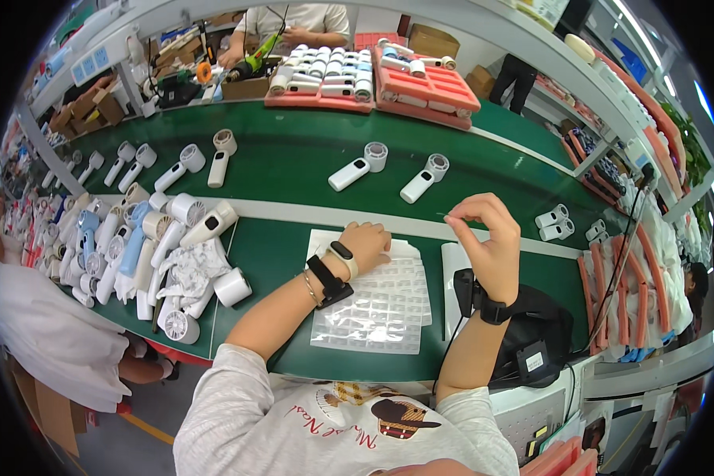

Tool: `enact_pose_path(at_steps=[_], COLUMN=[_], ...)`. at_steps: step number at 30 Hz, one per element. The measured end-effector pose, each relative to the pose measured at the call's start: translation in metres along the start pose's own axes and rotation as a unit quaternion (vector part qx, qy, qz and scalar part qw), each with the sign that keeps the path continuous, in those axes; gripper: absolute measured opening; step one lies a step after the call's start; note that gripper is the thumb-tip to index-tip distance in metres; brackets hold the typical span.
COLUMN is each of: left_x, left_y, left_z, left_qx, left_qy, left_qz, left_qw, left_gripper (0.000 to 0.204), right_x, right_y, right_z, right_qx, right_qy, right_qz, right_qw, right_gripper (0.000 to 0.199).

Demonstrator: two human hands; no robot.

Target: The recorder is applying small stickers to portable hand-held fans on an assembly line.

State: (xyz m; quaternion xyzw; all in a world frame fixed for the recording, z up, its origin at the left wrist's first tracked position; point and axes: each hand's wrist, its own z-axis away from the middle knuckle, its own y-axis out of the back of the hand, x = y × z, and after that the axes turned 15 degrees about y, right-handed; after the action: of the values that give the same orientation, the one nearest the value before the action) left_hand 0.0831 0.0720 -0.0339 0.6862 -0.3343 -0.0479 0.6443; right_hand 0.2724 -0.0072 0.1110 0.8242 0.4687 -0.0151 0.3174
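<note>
A stack of clear sticker sheets lies on the green work surface in front of me, with rows of small pale rectangles on them. My left hand rests over the upper part of the stack, its fingers spread loosely and bent a little. Raised to the right of the sheets, my right hand pinches a thin, small, see-through piece between thumb and forefinger; its exact kind is too fine to tell. Beyond the hands, two white handheld fans lie on the green belt.
Many handheld fans are heaped at left, several more line the belt. Pink trays of fans stand at the back; other pink trays stack at right. A black bag lies by my right forearm. A co-worker sits opposite.
</note>
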Motion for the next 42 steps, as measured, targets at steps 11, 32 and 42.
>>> enact_pose_path(at_steps=[11,32,42], left_x=[0.037,0.047,0.044], left_y=[0.113,0.128,0.121], left_z=[0.027,0.038,0.034], left_qx=[0.226,0.268,0.193], left_qy=[-0.074,-0.14,-0.139], left_qz=[0.222,0.103,0.124], left_qw=[0.946,0.948,0.963], left_gripper=[0.009,0.009,0.008], right_x=[-0.002,-0.007,-0.012], right_y=[-0.009,-0.003,0.004], right_z=[0.0,0.004,-0.002], right_qx=[-0.096,-0.038,-0.03], right_qy=[-0.014,0.037,0.103], right_qz=[-0.078,-0.105,-0.036], right_qw=[0.992,0.993,0.994], right_gripper=[0.045,0.044,0.04])
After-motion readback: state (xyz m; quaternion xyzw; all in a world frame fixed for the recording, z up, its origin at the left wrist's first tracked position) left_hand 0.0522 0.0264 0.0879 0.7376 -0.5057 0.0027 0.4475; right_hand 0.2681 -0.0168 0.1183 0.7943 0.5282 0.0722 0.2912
